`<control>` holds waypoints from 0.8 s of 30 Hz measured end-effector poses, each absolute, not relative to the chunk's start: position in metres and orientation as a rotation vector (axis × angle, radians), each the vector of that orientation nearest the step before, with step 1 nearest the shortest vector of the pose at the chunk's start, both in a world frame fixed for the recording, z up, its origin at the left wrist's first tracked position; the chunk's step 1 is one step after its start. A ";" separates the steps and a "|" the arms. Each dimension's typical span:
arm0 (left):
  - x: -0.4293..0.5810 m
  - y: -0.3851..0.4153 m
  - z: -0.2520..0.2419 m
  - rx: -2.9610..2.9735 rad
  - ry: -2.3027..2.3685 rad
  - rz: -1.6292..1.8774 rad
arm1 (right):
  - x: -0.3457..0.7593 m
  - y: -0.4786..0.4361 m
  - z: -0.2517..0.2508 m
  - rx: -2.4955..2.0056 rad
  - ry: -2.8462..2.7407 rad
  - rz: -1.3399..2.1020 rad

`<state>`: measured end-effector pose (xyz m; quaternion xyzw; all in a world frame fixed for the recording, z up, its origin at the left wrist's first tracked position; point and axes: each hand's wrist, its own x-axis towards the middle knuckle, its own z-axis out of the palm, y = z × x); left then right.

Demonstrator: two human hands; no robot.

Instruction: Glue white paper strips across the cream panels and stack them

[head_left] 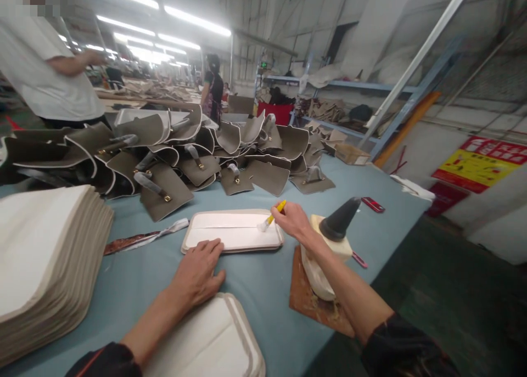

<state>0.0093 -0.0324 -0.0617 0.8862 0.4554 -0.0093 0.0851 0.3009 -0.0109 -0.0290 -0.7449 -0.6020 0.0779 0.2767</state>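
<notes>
A white rounded panel with a beige edge (230, 234) lies on the blue table in front of me, seemingly atop others. My left hand (201, 273) rests with fingers stretched out on its near left edge. Between the fingers of my right hand (292, 219) is a yellow-handled brush (269, 220), its pale bristles touching the panel's right part. Under my left forearm sits another pale panel stack (222, 333). Right of the panel, partly hidden by my right forearm, a pale container (317, 275) with a black cone (341, 218) stands on a brown board (298, 289).
A tall stack of white panels (37, 240) fills the left. Several grey-brown bag pieces (164, 190) with straps heap along the back. A strip of wrapped material (144, 238), a red device (373, 204) and a pink cutter (359, 260) lie on the table (395, 218). Co-workers stand beyond.
</notes>
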 end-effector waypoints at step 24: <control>0.008 -0.038 -0.060 2.599 1.352 0.030 | 0.231 -0.016 -0.022 -2.041 -1.705 0.102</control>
